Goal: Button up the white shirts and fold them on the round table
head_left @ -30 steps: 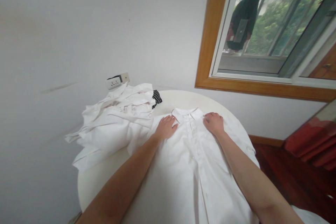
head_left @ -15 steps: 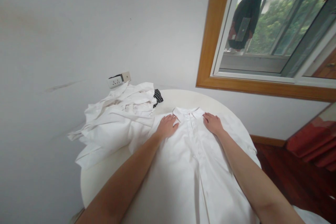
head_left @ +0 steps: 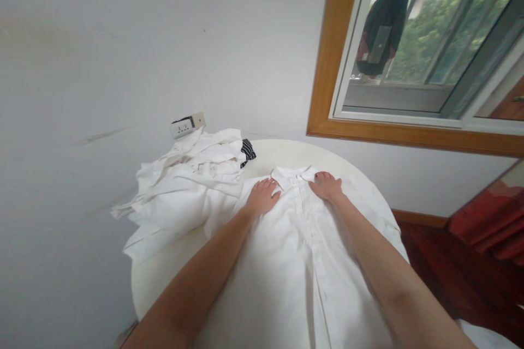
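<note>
A white button-up shirt (head_left: 305, 262) lies face up and spread flat on a round white table (head_left: 164, 278), its collar (head_left: 291, 174) at the far end. My left hand (head_left: 262, 196) rests flat on the shirt just left of the collar, fingers stretched out. My right hand (head_left: 325, 186) lies flat on the right side of the collar, fingers extended toward the collar point. Neither hand holds anything.
A heap of crumpled white garments (head_left: 188, 188) fills the table's far left, with a black-and-white striped piece (head_left: 246, 151) at its edge. A wall socket (head_left: 186, 125) sits behind the heap. A wood-framed window (head_left: 409, 65) is at the right, red floor (head_left: 458, 278) below.
My right hand has slid left and a little farther away, onto the right collar point. My left hand has stayed in place. The view has shifted slightly.
</note>
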The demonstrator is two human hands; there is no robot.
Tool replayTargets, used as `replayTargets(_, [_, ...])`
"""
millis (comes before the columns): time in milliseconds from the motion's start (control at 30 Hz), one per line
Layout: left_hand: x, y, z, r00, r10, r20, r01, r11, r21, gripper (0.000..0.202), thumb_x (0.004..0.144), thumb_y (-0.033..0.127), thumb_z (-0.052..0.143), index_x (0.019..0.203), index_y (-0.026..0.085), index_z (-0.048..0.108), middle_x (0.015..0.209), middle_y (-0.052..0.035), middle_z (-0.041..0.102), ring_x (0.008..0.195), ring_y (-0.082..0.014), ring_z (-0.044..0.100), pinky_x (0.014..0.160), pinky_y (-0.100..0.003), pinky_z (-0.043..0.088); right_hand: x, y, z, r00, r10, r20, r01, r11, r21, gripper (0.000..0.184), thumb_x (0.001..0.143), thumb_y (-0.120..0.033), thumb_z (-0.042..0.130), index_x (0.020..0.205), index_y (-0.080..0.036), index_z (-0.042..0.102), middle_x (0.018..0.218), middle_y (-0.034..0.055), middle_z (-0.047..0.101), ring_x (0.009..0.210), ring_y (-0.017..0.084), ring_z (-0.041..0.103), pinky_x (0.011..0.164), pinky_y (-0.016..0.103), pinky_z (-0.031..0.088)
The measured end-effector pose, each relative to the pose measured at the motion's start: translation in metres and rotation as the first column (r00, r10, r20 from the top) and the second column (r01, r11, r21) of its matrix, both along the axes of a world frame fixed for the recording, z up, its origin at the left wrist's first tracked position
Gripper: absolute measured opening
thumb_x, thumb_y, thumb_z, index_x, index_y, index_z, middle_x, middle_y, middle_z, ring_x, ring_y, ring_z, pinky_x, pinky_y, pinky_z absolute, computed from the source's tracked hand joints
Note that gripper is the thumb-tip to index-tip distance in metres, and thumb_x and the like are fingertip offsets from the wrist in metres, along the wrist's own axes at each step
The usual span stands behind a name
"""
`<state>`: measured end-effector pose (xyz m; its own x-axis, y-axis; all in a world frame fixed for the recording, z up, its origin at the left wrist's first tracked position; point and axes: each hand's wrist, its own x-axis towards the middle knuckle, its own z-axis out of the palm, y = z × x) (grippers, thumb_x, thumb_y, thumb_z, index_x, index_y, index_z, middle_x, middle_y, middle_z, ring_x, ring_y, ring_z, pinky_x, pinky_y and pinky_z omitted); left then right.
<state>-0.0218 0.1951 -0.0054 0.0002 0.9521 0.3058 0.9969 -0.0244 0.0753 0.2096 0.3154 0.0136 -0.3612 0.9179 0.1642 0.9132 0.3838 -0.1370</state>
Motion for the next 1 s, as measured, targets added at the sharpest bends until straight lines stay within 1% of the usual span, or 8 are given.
replayTargets(100, [0.000,0.002,-0.001,1.000,0.015,0.008,-0.015,1.000,-0.011,0.047,0.092,0.042,0.036,0.132,0.021,0.048,0.142,-0.0078,0.045,0.134,-0.0242,0.038,0.111,-0.045,0.029,-0.002,-0.006,-0.010,0.999,0.018,-0.027,-0.014,0.992,0.123,0.050,0.089,-0.050,0.035,0.125,-0.018,0.050,0.136,0.0136,0.049,0.131,0.031,0.032,0.104,0.062,0.016])
replayTargets(167, [-0.001,0.003,-0.002,1.000,0.025,0.011,-0.025,1.000,-0.013,0.048,0.092,0.043,0.035,0.132,0.021,0.049,0.143,-0.0081,0.044,0.134,-0.0248,0.037,0.111,-0.045,0.029,-0.001,-0.009,-0.013,0.998,0.049,-0.032,-0.043,0.983,0.179,0.046,0.088,-0.047,0.039,0.120,-0.017,0.054,0.131,0.0140,0.053,0.130,0.031,0.032,0.106,0.058,0.014])
replayTargets(367, [-0.002,0.006,-0.005,0.999,0.033,0.015,-0.033,0.999,-0.006,0.048,0.092,0.044,0.035,0.132,0.022,0.049,0.144,-0.0082,0.042,0.135,-0.0256,0.036,0.111,-0.046,0.028,0.003,-0.014,-0.006,0.987,0.055,-0.149,0.007,0.922,0.387,0.026,0.084,-0.028,0.045,0.102,-0.014,0.059,0.105,0.0139,0.059,0.104,0.027,0.049,0.092,0.038,0.034])
replayTargets(467, [-0.003,0.005,-0.006,1.000,0.019,0.022,-0.019,1.000,0.007,0.047,0.092,0.043,0.035,0.131,0.022,0.049,0.144,-0.0086,0.043,0.134,-0.0259,0.036,0.110,-0.047,0.029,0.003,-0.012,-0.006,0.977,0.109,-0.185,-0.029,0.921,0.389,0.028,0.084,-0.022,0.043,0.107,-0.014,0.058,0.108,0.0128,0.058,0.102,0.024,0.050,0.089,0.033,0.036])
replayTargets(633, [-0.002,0.004,-0.003,0.998,-0.006,0.068,0.001,0.997,0.078,0.041,0.090,0.039,0.043,0.124,0.019,0.051,0.133,-0.0116,0.053,0.126,-0.0259,0.045,0.107,-0.044,0.033,0.003,-0.002,-0.015,0.961,0.254,-0.111,-0.222,0.944,0.243,0.035,0.090,-0.022,0.036,0.114,-0.016,0.061,0.115,0.0101,0.060,0.105,0.020,0.052,0.092,0.027,0.036])
replayTargets(800, [-0.001,0.004,0.008,0.989,0.024,0.148,-0.057,0.972,0.228,0.036,0.082,0.028,0.054,0.115,0.014,0.051,0.114,-0.0126,0.059,0.110,-0.0240,0.054,0.097,-0.038,0.043,0.004,-0.002,-0.013,0.961,0.264,-0.076,-0.237,0.937,0.257,0.033,0.089,-0.028,0.042,0.112,-0.020,0.065,0.122,0.0080,0.058,0.116,0.021,0.047,0.098,0.032,0.034])
replayTargets(900, [0.000,0.004,0.010,0.992,-0.087,0.088,0.060,0.961,0.269,0.039,0.083,0.025,0.051,0.121,0.016,0.050,0.124,-0.0115,0.056,0.119,-0.0235,0.048,0.104,-0.038,0.038,0.001,-0.007,-0.008,0.963,0.251,-0.093,-0.212,0.928,0.307,0.029,0.087,-0.028,0.045,0.104,-0.022,0.068,0.123,0.0079,0.057,0.118,0.023,0.044,0.099,0.036,0.033])
replayTargets(1000, [0.001,0.005,0.005,0.976,-0.216,0.005,0.212,0.962,0.174,0.042,0.089,0.030,0.043,0.130,0.021,0.048,0.139,-0.0078,0.048,0.130,-0.0224,0.040,0.111,-0.039,0.030,-0.004,-0.008,-0.008,0.973,0.194,-0.121,-0.144,0.931,0.335,0.034,0.088,-0.026,0.041,0.113,-0.018,0.063,0.131,0.0105,0.052,0.121,0.023,0.043,0.101,0.035,0.031])
